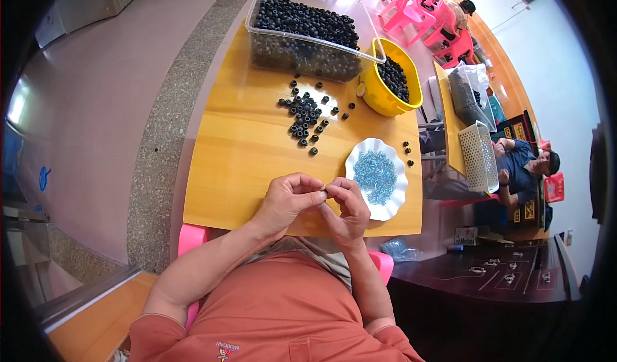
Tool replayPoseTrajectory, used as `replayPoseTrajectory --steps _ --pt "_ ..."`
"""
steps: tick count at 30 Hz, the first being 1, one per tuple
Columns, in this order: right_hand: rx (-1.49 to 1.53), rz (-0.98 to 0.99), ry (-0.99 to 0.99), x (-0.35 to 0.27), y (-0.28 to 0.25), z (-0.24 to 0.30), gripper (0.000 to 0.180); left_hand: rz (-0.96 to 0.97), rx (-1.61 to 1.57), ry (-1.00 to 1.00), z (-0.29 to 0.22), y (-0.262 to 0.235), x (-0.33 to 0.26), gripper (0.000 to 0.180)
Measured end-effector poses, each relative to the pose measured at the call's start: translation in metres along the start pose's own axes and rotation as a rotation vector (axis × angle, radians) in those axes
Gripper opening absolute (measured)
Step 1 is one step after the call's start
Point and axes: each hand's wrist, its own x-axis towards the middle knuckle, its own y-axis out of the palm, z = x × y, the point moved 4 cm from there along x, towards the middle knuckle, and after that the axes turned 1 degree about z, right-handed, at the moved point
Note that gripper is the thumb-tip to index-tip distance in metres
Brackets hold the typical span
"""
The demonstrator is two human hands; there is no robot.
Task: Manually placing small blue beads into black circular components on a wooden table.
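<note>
left hand [289,198] and right hand [349,202] together, fingertips pinched on something tiny, hidden between them

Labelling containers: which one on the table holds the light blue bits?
The white scalloped plate beside the right hand. The clear tub and yellow bowl both hold black rings.

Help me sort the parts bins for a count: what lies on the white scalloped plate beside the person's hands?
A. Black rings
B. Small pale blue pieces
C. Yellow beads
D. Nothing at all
B: the white scalloped plate holds a heap of small pale blue pieces, while the black rings lie loose on the wooden table farther off.
</note>
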Motion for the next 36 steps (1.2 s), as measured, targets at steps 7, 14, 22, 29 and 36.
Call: replayPoseTrajectory --steps 7,14,22,29,36 --pt "-0.049 -0.017 -0.025 -0.002 0.002 -0.003 0.031 0.004 0.022 0.046 0.004 -0.001 0.001 0.014" --pt "-0.240 -0.075 -0.155 0.000 0.005 0.008 0.034 -0.025 0.002 0.065 0.001 0.003 -0.001 0.013" --pt "-0.323 -0.089 -0.200 0.005 -0.004 0.007 0.038 -0.019 0.026 0.038 0.001 0.004 -0.001 0.015" --pt "-0.329 -0.082 -0.188 0.004 -0.007 0.007 0.039 -0.082 0.064 0.015 0.004 -0.002 0.001 0.015" --pt "-0.381 -0.068 -0.209 0.001 -0.006 0.004 0.038 -0.039 0.079 0.046 0.003 -0.001 0.000 0.010"
